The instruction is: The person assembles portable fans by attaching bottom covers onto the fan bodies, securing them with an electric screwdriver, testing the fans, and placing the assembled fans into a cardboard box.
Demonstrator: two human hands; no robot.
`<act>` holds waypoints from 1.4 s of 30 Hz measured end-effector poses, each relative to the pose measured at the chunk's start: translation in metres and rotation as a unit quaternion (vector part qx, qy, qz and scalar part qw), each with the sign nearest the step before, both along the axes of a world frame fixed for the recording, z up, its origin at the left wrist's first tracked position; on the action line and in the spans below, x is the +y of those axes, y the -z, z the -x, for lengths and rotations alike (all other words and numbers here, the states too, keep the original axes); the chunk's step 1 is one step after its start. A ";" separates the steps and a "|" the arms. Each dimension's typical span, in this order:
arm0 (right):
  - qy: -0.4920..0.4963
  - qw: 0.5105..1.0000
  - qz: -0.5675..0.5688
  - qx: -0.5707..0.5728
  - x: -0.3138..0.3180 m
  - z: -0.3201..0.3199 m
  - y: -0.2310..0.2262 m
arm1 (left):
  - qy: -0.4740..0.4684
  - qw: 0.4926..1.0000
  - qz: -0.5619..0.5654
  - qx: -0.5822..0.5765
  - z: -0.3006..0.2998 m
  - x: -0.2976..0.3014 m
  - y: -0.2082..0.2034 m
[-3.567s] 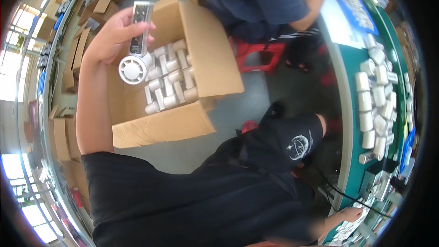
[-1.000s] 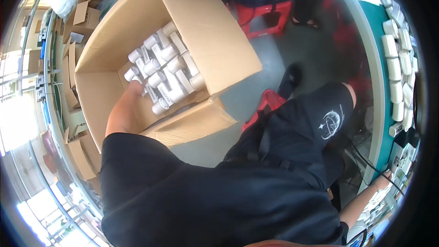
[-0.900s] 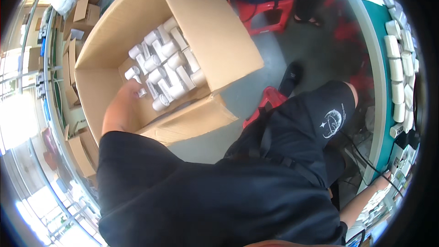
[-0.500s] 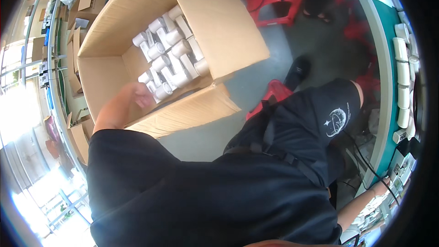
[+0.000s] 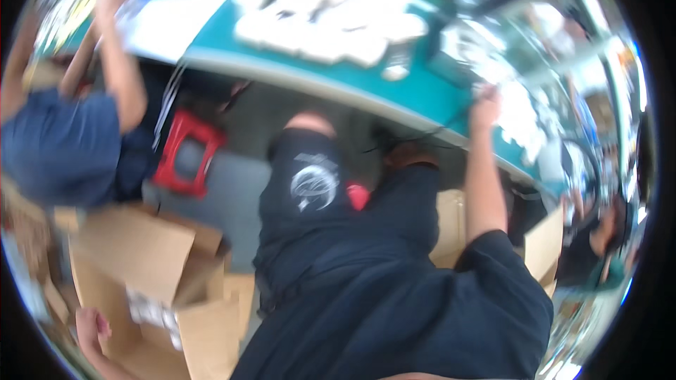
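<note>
My left hand (image 5: 91, 325) is over the side of an open cardboard box (image 5: 208, 338) at the lower left, and nothing can be made out in it. White pieces (image 5: 151, 313) lie inside that box, too smeared to tell apart. On the far right, my right hand (image 5: 486, 109) reaches onto the green-topped table (image 5: 422, 95), against a pile of small white parts (image 5: 517, 109). Motion blur hides the fingers of both hands. A large heap of white cylindrical pieces (image 5: 317, 17) covers the middle of the table, with one piece (image 5: 396, 63) standing near its front edge.
A person in a dark blue shirt (image 5: 63, 144) works at the table on the left. Beside them stands a red stool (image 5: 189, 151). A black cable (image 5: 443, 127) hangs at the table edge. Another cardboard box (image 5: 451, 222) is partly hidden behind my right arm.
My view has swung right, from the box to the table. My left hand has come away from the white pieces to the box's side; my right arm still reaches over the table.
</note>
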State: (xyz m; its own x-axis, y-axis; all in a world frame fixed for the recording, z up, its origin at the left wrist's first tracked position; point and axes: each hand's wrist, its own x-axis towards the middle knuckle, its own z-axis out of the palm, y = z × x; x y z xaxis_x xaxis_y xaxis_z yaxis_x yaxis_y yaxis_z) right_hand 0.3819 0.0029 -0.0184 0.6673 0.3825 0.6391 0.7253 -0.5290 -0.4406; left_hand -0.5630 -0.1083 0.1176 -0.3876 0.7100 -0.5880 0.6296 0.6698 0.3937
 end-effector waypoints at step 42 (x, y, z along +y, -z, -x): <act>0.069 0.988 -0.134 -0.023 -0.145 -0.037 -0.020 | 0.801 0.392 -0.424 0.158 -1.029 0.522 0.004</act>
State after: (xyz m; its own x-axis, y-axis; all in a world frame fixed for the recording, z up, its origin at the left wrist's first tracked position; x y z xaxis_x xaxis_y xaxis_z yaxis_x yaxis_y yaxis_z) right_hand 0.4189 -0.1419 0.0013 0.6689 0.1027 0.7362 0.6769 -0.4933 -0.5463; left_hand 0.4656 0.4137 0.1131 0.9967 0.0784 0.0201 0.0809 -0.9722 -0.2196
